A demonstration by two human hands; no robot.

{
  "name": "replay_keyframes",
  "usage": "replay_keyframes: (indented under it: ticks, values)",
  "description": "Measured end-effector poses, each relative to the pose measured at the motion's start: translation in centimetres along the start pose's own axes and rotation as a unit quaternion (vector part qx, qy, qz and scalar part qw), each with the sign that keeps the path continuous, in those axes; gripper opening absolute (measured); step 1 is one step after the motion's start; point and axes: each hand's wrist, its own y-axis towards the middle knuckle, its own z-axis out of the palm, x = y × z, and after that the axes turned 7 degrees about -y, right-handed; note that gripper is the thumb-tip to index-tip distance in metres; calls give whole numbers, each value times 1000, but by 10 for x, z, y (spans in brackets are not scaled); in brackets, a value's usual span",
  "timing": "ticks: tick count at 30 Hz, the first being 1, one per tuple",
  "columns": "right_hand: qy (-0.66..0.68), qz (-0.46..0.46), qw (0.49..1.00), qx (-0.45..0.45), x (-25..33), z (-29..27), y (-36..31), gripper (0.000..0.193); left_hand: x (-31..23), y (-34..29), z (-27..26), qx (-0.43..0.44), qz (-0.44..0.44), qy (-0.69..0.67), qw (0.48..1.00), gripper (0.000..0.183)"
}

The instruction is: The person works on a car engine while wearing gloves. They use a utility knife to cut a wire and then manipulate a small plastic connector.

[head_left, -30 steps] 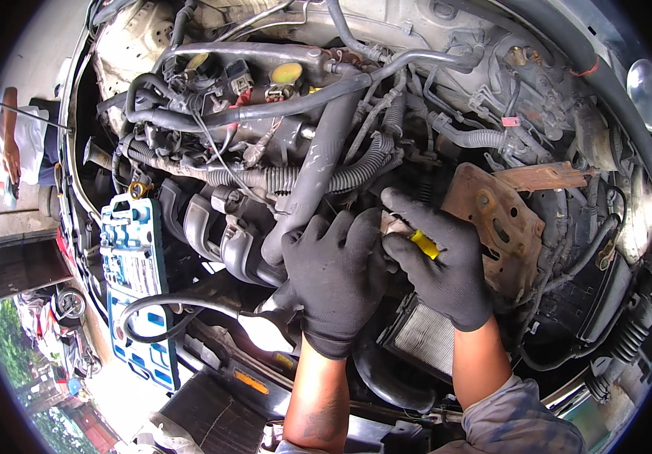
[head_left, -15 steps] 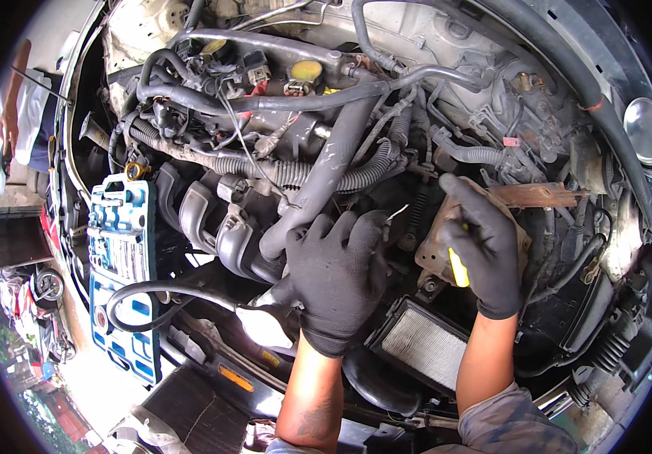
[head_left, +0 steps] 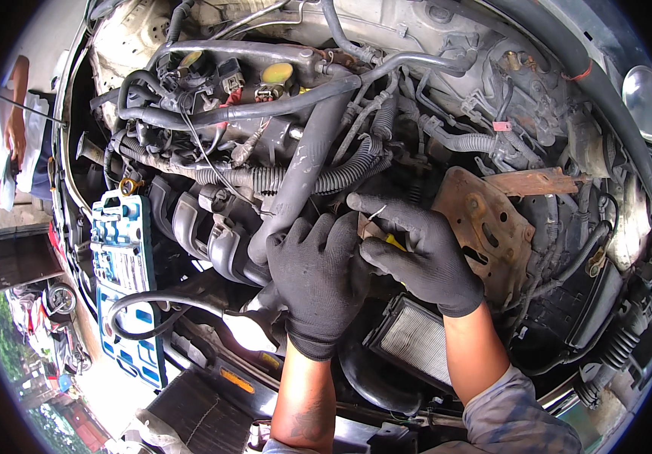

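Observation:
Both of my hands wear black knitted gloves and meet over the middle of the engine bay. My left hand (head_left: 317,284) is closed beside a thick grey hose (head_left: 307,170), its fingertips pinching a thin wire with a pale end (head_left: 377,213). My right hand (head_left: 426,253) is closed round a small tool with a yellow handle (head_left: 395,242); glove fingers hide most of it, so its kind does not show. Its thumb and forefinger are close to the left fingertips and the wire end.
A rusty metal bracket (head_left: 485,219) lies right of my right hand. Below it is a pleated air filter (head_left: 417,339). A blue socket-set case (head_left: 123,219) stands open at the left. Ribbed conduit (head_left: 280,180) crosses the engine. Beyond the car's left side stands another person (head_left: 17,140).
My right hand has moved left from over the rusty bracket to my left hand, bringing the yellow-handled tool along. The whole view has shifted slightly. My left hand keeps its pinch.

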Motion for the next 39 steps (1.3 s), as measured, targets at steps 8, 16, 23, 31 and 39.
replay_keyframes:
  ticks: [8,16,23,31,39]
  values:
    - [-171,-70,981,-58,16,-6,-2,39,-5,4,1,-16,-14,-6,1000,34]
    - [-133,-58,979,-142,14,8,-9,38,-1,3,-1,4,-6,-19,1000,38]
    - [-217,-22,947,-236,18,22,-15,37,0,1,-2,-3,-7,-42,999,31]
    - [-332,-72,879,-334,22,-18,-31,39,-1,2,-1,-30,-32,-59,997,28]
    - [-89,-34,991,-90,14,-2,-21,56,1,-1,-1,0,-22,-29,999,37]
